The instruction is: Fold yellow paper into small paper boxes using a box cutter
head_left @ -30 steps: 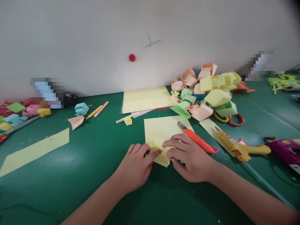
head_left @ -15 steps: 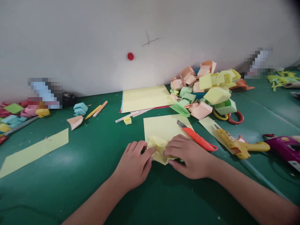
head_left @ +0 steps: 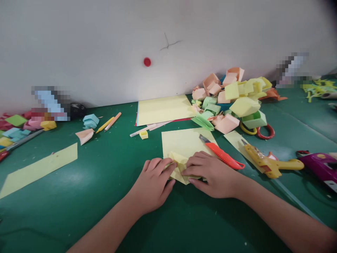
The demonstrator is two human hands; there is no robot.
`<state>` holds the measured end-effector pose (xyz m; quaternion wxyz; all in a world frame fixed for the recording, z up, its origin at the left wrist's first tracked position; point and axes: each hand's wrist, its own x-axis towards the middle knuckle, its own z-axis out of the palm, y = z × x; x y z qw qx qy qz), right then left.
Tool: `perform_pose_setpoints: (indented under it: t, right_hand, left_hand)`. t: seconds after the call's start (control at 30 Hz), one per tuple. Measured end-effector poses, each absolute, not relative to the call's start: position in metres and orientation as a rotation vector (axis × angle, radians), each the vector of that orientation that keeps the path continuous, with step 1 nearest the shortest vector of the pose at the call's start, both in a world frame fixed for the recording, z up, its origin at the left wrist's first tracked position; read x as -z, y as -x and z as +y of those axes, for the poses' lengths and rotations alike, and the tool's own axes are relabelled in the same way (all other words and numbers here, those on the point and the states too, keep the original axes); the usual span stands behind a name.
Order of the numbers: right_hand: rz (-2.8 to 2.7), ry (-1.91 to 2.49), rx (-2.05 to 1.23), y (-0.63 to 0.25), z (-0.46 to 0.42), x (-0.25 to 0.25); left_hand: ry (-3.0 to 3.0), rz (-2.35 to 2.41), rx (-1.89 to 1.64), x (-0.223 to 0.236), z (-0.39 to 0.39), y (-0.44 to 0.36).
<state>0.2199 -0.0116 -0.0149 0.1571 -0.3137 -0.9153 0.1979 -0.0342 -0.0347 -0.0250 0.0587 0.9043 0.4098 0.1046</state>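
Observation:
Between my hands lies a partly folded piece of yellow paper [head_left: 181,168], its creased flaps standing up a little. My left hand [head_left: 158,181] grips its left side, the fingertips on the folds and the thumb at the near edge. On the right side, my right hand [head_left: 207,175] holds the same paper with curled fingers, its thumb low at the front edge. Beneath and behind the folded piece is a flat yellow sheet [head_left: 179,140]. A red utility knife [head_left: 223,154] with its blade out rests across that sheet's right part, just beyond my right hand.
A yellow glue gun [head_left: 271,161] lies at right on a paper strip, near a purple tool [head_left: 318,168]. Folded paper boxes [head_left: 226,102] are heaped at the back right over scissors [head_left: 265,131]. A paper stack [head_left: 165,109] lies by the wall; another strip [head_left: 39,168] lies left.
My left fingers have shifted slightly right and inward over the folds. My right hand stays nearly in place, pressing the paper. The other things have not moved.

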Motion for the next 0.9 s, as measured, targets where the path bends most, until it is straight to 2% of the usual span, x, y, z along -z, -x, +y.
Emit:
perform_pose_setpoints:
  t: [0.3, 0.47, 0.7, 0.9]
  right_hand:
    - [-2.655, 0.924, -0.583, -0.218, -0.012, 0.013]
    - [-2.654, 0.911, -0.609, -0.219, -0.012, 0.013]
    - [-2.655, 0.947, -0.622, -0.219, -0.013, 0.013]
    - [-2.692, 1.03, -0.551, -0.213, -0.017, 0.011]
  left_hand:
    - [-2.781, 1.252, -0.33, 0.023, -0.038, 0.031]
    - [-2.644, 1.27, -0.453, 0.023, -0.038, 0.033]
    - [-2.428, 1.562, -0.784, 0.026, -0.029, 0.038]
    - [-2.378, 1.772, -0.698, 0.03, -0.023, 0.043]
